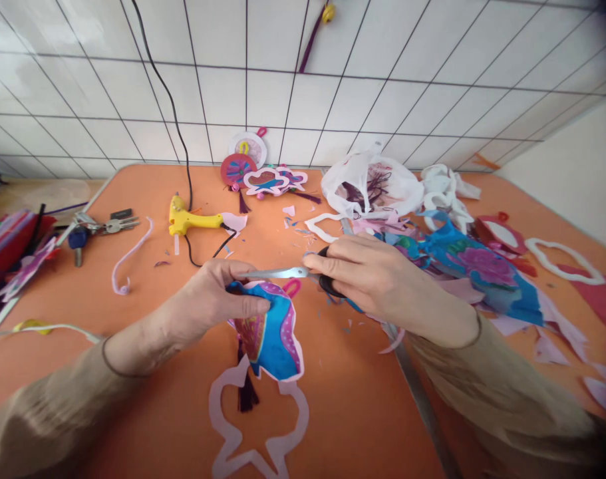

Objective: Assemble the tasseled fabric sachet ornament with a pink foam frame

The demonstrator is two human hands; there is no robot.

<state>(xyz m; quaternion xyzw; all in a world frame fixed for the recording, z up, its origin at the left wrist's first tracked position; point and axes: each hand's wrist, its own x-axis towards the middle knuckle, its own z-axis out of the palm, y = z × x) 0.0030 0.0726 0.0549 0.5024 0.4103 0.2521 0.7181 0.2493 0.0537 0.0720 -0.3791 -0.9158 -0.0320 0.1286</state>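
Observation:
Between its thumb and fingers, my left hand (pixel 205 303) grips a blue and purple fabric ornament (pixel 277 336) with a pale scalloped edge. A pink loop (pixel 293 288) sticks out at its top, and a dark tassel (pixel 247 392) hangs below. My right hand (pixel 370 269) is closed round the black handles of a pair of scissors (pixel 283 273). Their blades point left along the ornament's upper edge, with the tips by my left fingers. Whether the blades touch the fabric I cannot tell. Under the ornament lies a pale pink cut-out frame (pixel 300 416) on the orange table (pixel 362 406).
A yellow glue gun (pixel 195 221) with a black cord lies back left, near keys (pixel 108 225). Tasselled ornaments (pixel 237 169) and a white plastic bag (pixel 372 183) line the wall. Blue floral fabric (pixel 487 263), paper scraps and a white frame (pixel 565 261) cover the right side.

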